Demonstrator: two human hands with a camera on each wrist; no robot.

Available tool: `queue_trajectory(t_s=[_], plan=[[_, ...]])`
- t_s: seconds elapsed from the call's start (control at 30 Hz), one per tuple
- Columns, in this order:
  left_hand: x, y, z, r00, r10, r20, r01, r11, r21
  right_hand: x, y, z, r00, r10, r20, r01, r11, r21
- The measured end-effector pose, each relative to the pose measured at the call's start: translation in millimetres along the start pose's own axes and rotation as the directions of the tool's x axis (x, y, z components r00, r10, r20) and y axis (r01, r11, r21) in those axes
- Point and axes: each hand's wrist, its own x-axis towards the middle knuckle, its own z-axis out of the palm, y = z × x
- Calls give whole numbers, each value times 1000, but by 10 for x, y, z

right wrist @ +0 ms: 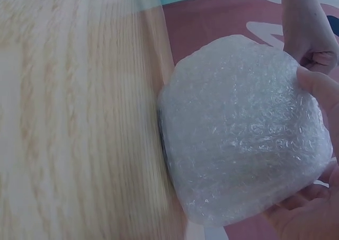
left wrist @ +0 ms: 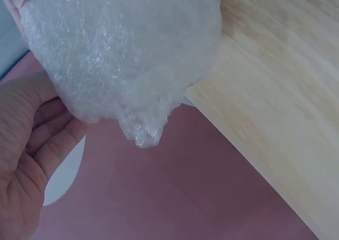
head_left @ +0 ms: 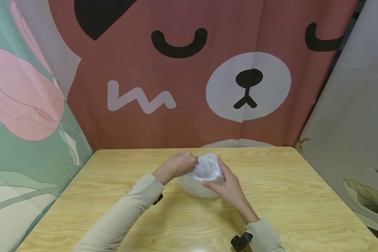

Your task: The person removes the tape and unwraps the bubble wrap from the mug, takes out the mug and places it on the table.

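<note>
While the bubble-wrapped bundle (head_left: 203,176) sits near the middle of the wooden worktop (head_left: 302,196), toward its far edge, both hands close around it. The left hand (head_left: 177,164) curls its fingers at the bundle's top left, pinching the gathered wrap there. The right hand (head_left: 228,183) cups the bundle's right side, thumb laid across the top and fingers wrapped round the near face. In the right wrist view the bundle (right wrist: 241,129) is a rounded mass of clear bubble wrap; what it holds cannot be told. In the left wrist view a twisted tail of wrap (left wrist: 142,131) hangs from the bundle beside the palm. Behind the worktop hangs a bear-face curtain (head_left: 249,84).
</note>
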Motion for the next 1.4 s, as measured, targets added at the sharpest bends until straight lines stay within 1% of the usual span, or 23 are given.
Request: queue_trajectory(t_s=[0.2, 0.47, 0.67, 0.83, 0.97, 1.13, 1.4], plan=[[-8, 9, 24, 1000, -9, -26, 9, 1000, -12, -2, -13, 16, 1000, 14, -2, -14, 999, 34], [-25, 24, 35, 999, -6, -42, 6, 1000, -9, -8, -6, 21, 1000, 20, -2, -20, 999, 33], [-37, 24, 52, 997, 33, -76, -33, 999, 10, -14, -2, 25, 1000, 28, 3, -28, 999, 39], [-51, 9, 99, 987, 75, -140, -68, 996, 56, -16, -1, 23, 1000, 28, 5, -28, 999, 44], [-60, -1, 132, 980, 91, -176, -80, 994, 72, -17, -1, 20, 1000, 30, 5, -30, 998, 53], [-69, -1, 150, 976, 96, -197, -85, 994, 63, -17, 4, 19, 1000, 25, 4, -25, 998, 58], [-75, -5, 167, 969, 78, -233, -78, 997, 7, -12, -6, 3, 1000, 13, -1, -13, 998, 60]])
